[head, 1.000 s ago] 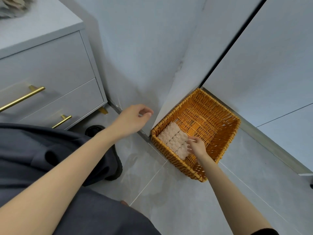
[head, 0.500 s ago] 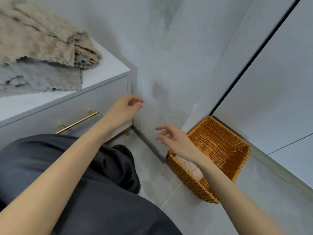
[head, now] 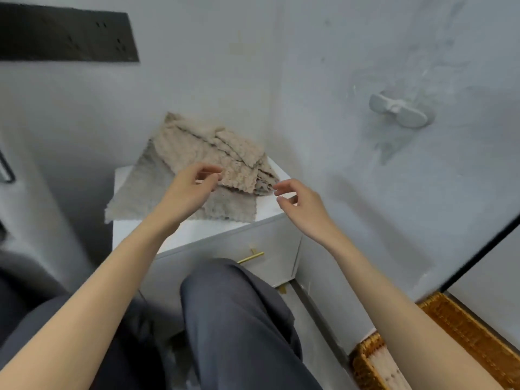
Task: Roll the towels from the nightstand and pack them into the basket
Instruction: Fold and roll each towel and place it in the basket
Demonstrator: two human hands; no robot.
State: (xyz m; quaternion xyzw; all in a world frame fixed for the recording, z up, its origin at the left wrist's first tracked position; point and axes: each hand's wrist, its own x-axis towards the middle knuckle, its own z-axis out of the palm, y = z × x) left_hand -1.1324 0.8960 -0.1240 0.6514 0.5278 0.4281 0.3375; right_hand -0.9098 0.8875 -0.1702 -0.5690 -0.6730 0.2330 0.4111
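beige, nubbly towels with scalloped edges (head: 225, 153) lie in a loose, partly unfolded pile on the white nightstand's flat top (head: 225, 228), pushed toward the wall corner. both hands are held out in front of the pile, and the coming pick turns on how they sit against its near edge.

the left hand (head: 191, 187) is the nearer one. its loosely curled fingers reach over the front hem of the upper layers, with the thumb set apart below them. nothing looks caught between thumb and fingers, though whether the tips brush the cloth cannot be told. the right hand (head: 301, 204) hangs just beside the pile's right-hand corner, off the cloth, its fingers relaxed and slightly bent and thumb and forefinger apart. it holds nothing.

the top towel's folds run on a slant, from the far left down toward the near right. its free hem therefore faces the gap between the two hands, and its corner points at the right fingertips. judging from that, a short reach forward would let each hand take one end of that hem.

the orange-brown woven wicker basket (head: 461, 330) sits on the floor low to the right, well apart from the nightstand. a pale rolled towel (head: 384, 367) already lies inside it.
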